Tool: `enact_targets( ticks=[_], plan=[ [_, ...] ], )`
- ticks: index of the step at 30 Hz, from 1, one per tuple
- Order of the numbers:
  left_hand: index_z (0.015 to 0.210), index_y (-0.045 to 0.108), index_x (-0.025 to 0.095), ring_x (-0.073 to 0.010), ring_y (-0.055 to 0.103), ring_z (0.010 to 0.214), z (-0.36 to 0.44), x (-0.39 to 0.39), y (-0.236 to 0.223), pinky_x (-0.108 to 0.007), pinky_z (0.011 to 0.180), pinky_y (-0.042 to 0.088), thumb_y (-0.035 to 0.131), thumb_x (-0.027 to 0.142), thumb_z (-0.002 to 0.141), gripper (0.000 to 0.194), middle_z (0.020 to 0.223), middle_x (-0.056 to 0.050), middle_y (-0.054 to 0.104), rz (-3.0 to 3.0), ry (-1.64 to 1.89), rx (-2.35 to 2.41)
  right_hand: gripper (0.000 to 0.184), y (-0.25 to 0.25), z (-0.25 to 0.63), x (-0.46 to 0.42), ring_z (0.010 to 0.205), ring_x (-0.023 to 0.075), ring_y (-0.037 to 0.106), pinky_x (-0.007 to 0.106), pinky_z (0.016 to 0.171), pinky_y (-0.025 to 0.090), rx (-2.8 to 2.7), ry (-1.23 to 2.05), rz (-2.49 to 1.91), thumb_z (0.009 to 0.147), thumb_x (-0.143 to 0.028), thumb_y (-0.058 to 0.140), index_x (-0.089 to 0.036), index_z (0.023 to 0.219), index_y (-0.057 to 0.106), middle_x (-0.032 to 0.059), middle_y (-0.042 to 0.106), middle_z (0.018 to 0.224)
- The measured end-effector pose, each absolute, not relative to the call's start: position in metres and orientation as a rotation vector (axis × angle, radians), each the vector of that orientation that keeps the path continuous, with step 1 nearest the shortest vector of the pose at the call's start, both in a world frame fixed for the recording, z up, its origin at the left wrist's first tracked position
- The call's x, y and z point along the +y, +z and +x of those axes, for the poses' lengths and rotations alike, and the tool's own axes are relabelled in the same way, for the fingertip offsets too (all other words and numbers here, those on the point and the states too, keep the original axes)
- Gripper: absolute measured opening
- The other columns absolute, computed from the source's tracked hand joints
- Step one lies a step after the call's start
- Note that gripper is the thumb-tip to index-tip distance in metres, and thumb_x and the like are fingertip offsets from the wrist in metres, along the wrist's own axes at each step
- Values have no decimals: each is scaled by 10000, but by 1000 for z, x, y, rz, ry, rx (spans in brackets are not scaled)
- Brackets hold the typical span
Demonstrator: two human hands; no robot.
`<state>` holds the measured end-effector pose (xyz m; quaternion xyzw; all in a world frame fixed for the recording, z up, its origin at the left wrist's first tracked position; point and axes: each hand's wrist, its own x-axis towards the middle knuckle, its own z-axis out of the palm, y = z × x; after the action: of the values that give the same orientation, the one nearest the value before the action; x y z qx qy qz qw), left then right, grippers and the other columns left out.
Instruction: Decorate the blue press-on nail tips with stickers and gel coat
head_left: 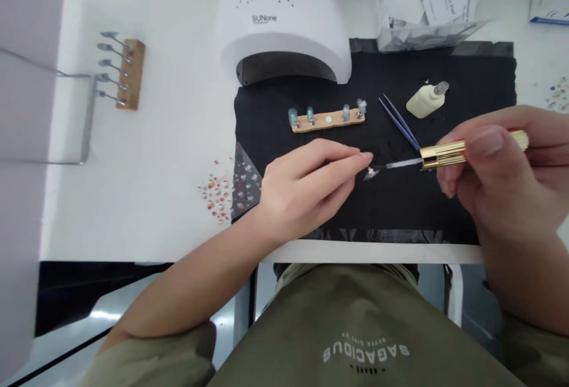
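Observation:
My right hand (pixel 498 168) is closed on a gold-handled brush (pixel 448 153) whose thin tip points left at a small false nail (pixel 370 173) lying on the black mat (pixel 311 209). My left hand (pixel 306 188) rests on the mat with its fingers pinched together, their tips touching the false nail. Behind them lies a wooden strip (pixel 328 119) with several pale blue nail tips standing on it. Blue tweezers (pixel 399 121) lie just above the brush.
A white UV nail lamp (pixel 282 19) stands at the back. A small cream bottle (pixel 427 99) lies right of the tweezers. A clear box of alcohol pads (pixel 431 8) is behind. Another wooden holder (pixel 128 74) and scattered red stickers (pixel 217 194) lie left.

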<state>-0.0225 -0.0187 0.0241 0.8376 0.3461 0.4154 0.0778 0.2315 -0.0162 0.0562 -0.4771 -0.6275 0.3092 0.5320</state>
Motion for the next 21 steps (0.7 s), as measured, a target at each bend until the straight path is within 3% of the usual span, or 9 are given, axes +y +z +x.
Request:
enact_targets(
  ticks=[3,21],
  plan=[
    [1240,797,177,-146,856,1064,-24,-19,23,-220,946,700,768,2,1028,277,1179,-57,871,2542,1209,1022,292,54,228,-17,463,63,556,277,404,391,-1492,720,-1202,1009,-529,857,-280,858,883,-76,642,549],
    [1215,800,185,-139,861,1043,-23,-19,23,-211,928,706,766,-5,1031,267,1155,-38,876,2522,1294,1038,252,51,231,-13,443,45,535,232,395,391,-1525,746,-1230,1014,-448,855,-278,827,868,-82,644,540]
  ],
)
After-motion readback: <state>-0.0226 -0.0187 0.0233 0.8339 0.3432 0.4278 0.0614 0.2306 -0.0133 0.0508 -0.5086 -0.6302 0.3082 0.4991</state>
